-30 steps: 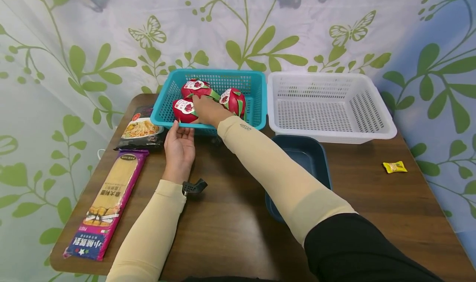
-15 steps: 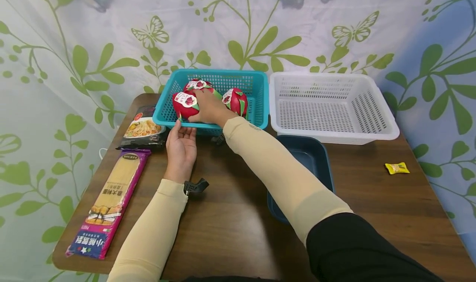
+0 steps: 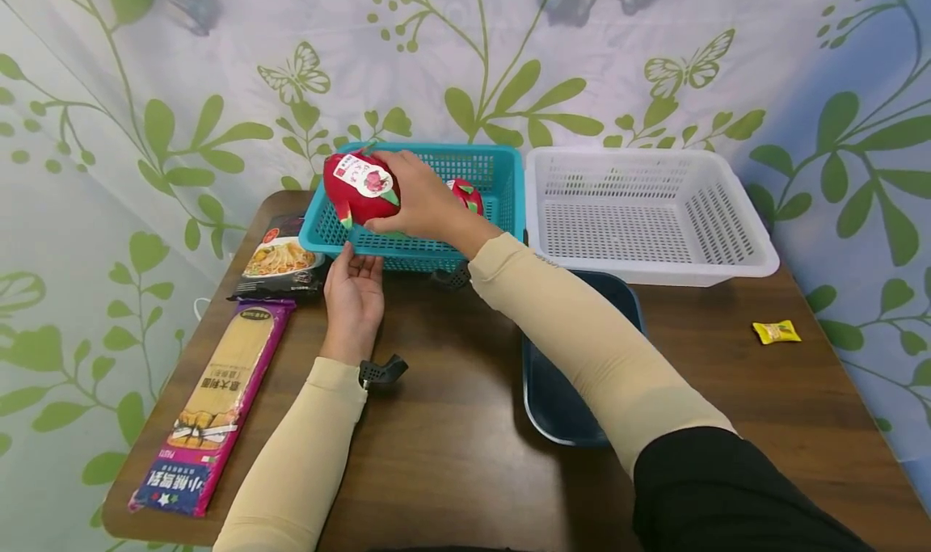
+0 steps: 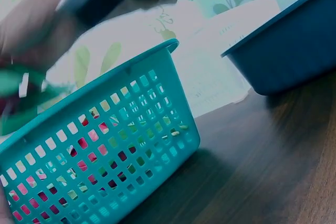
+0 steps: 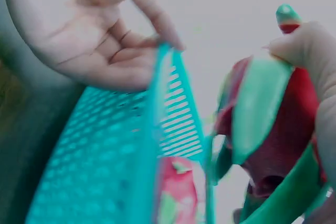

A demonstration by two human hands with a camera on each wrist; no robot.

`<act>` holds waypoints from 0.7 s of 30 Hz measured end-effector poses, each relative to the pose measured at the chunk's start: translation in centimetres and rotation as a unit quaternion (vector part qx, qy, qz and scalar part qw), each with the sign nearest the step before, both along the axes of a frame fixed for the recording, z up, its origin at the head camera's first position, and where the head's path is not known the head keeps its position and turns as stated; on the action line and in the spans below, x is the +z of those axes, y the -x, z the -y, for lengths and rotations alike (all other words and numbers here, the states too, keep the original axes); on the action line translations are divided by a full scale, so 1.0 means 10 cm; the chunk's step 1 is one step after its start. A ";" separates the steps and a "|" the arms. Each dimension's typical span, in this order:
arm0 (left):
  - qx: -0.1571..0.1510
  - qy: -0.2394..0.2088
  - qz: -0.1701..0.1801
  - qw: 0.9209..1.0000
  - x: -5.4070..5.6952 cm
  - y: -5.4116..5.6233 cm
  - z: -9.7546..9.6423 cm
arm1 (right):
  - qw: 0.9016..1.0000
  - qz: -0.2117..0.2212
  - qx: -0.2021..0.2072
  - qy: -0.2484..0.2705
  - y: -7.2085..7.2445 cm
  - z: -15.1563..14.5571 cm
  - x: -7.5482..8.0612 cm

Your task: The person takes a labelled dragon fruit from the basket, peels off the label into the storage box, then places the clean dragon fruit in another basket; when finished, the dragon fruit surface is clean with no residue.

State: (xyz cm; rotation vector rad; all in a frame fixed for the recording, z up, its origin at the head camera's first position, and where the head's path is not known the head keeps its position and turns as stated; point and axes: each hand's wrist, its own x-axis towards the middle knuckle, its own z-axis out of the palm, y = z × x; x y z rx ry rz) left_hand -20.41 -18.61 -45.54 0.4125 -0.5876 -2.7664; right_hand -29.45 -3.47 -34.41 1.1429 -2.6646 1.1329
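My right hand (image 3: 418,196) grips a red dragon fruit (image 3: 356,182) with green scales and a white label, raised above the left part of a teal basket (image 3: 502,188). In the right wrist view, the thumb lies against the skin of the dragon fruit (image 5: 294,124). Another dragon fruit (image 3: 466,195) sits inside the basket, partly behind my right hand; others there are hidden. My left hand (image 3: 354,297), palm up, holds the basket's near rim at its left. The right wrist view shows the left thumb at the rim and the fingers by the outer wall.
A white basket (image 3: 655,272) stands right of the teal one. Before them is a dark blue bin (image 3: 563,406), partly under my right forearm. A black noodle packet (image 3: 280,257) and a pasta packet (image 3: 211,398) lie left. A yellow wrapped sweet (image 3: 776,331) lies right.
My right hand has taken hold of the near-left dragon fruit and lifted it up from among the others. My left hand has stayed at the basket's rim.
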 end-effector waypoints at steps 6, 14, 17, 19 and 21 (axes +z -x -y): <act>0.012 -0.004 0.000 1.000 0.02 -0.01 -0.01 | 0.997 -0.033 0.071 -0.011 -0.32 -0.39 0.25; 0.015 -0.003 -0.002 1.000 0.03 -0.01 -0.01 | 0.993 -0.046 0.108 -0.035 -0.68 -0.83 0.26; 0.014 -0.010 -0.008 1.000 0.01 -0.01 -0.01 | 0.992 -0.030 0.120 -0.035 -0.78 -0.94 0.21; 0.009 -0.006 -0.004 1.000 0.00 -0.01 -0.02 | 0.991 -0.022 0.130 -0.036 -0.84 -0.99 0.17; 0.004 0.012 0.005 1.000 0.00 0.00 -0.03 | 0.989 -0.015 0.143 -0.037 -0.89 -1.03 0.12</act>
